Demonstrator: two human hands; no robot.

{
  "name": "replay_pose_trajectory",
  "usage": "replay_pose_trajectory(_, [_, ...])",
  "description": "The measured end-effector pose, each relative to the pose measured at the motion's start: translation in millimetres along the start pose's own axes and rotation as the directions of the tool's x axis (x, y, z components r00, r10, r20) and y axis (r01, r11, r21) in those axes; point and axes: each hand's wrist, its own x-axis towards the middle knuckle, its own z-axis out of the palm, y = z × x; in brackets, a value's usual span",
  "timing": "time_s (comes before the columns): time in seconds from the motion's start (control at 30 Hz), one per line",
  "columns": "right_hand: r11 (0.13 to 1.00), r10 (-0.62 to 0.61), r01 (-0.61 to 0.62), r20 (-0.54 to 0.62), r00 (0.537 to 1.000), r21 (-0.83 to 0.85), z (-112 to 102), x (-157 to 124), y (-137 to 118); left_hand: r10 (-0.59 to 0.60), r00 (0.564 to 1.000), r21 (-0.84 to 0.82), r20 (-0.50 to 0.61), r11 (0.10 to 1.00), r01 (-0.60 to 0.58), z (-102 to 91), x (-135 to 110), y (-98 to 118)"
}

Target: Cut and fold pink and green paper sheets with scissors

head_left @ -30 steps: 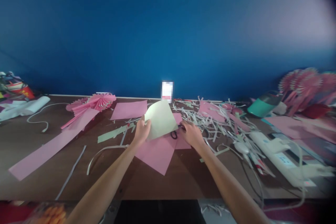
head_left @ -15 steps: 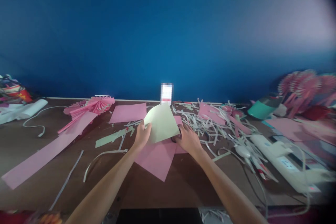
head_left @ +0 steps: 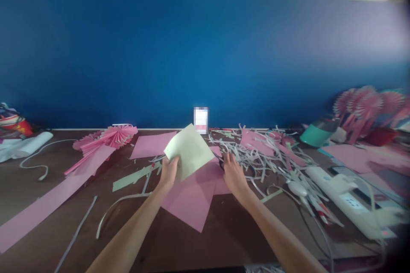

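Note:
A pale green sheet of paper (head_left: 190,149) is held up by its left edge in my left hand (head_left: 169,171), the thumb lying across its front. My right hand (head_left: 234,174) is closed around the dark handles of a pair of scissors (head_left: 221,163), which are mostly hidden by the fingers. The scissors are close to the sheet's right corner. Beneath both hands, pink paper (head_left: 192,204) lies flat on the dark brown table (head_left: 160,239).
Pink pleated paper fans (head_left: 120,135) lie at the left. Tangled paper strips (head_left: 256,158) cover the back right. A white power strip (head_left: 346,200) and cables lie at the right. A lit phone (head_left: 201,120) stands before the blue partition (head_left: 192,51).
The green sheet has turned and shifted left with my left hand. My right hand has moved away from the sheet, slightly right. The camera view has tilted up a little.

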Motion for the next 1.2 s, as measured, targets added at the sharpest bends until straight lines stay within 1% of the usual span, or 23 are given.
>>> replay_pose_trajectory(0.07, [0.976,0.051,-0.038,-0.056,0.997,0.213,3,5,8,-0.008,0.999,-0.013,-0.052,1.000,0.007,-0.7,2,0])
replay_pose_trajectory(0.13, [0.914,0.105,-0.056,-0.101,0.989,0.402,6,12,18,-0.013,0.997,-0.008,-0.074,1.000,0.012,-1.1,3,2])
replay_pose_trajectory(0.17, [0.871,0.131,-0.068,-0.097,0.987,0.486,8,14,23,-0.009,0.998,-0.011,-0.069,1.000,0.008,-1.3,3,2])
replay_pose_trajectory(0.23, [0.750,0.156,-0.109,-0.015,0.988,0.652,10,18,28,0.021,0.999,-0.027,-0.030,0.999,-0.022,-1.4,2,5])
replay_pose_trajectory(0.3, [0.606,0.137,-0.127,0.054,0.989,0.786,10,20,29,0.052,0.999,-0.049,-0.002,0.997,-0.052,-1.2,1,7])
replay_pose_trajectory(0.37, [0.473,0.103,-0.120,0.081,0.991,0.873,5,20,24,0.045,0.999,-0.047,-0.018,0.998,-0.045,-1.0,0,9])
replay_pose_trajectory(0.43, [0.390,0.057,-0.123,0.110,0.992,0.912,-3,18,18,0.032,0.998,-0.038,-0.056,0.999,-0.034,-1.1,2,10])
replay_pose_trajectory(0.57, [0.367,-0.006,-0.201,0.218,0.976,0.908,-18,13,12,0.061,0.994,-0.047,-0.093,0.997,-0.065,-3.0,8,11])
replay_pose_trajectory(0.67, [0.373,-0.041,-0.277,0.314,0.949,0.886,-23,12,13,0.052,0.993,-0.059,-0.106,0.997,-0.059,-5.2,11,10])
replay_pose_trajectory(0.73, [0.375,-0.067,-0.296,0.344,0.937,0.879,-23,12,14,0.033,0.993,-0.061,-0.114,0.997,-0.040,-6.2,12,10])
replay_pose_trajectory(0.87, [0.373,-0.120,-0.279,0.344,0.931,0.885,-23,12,14,0.052,0.994,-0.065,-0.094,0.996,-0.059,-6.2,10,11])
replay_pose_trajectory(0.97, [0.397,-0.149,-0.271,0.353,0.924,0.877,-25,11,14,0.063,0.995,-0.076,-0.073,0.995,-0.069,-5.0,9,13])
replay_pose_trajectory(1.07, [0.422,-0.199,-0.263,0.372,0.907,0.867,-26,11,13,0.068,0.996,-0.080,-0.066,0.994,-0.073,-3.8,7,14])
replay_pose_trajectory(1.2, [0.429,-0.242,-0.229,0.356,0.903,0.874,-25,12,13,0.063,0.996,-0.056,-0.061,0.996,-0.067,-3.9,8,13])
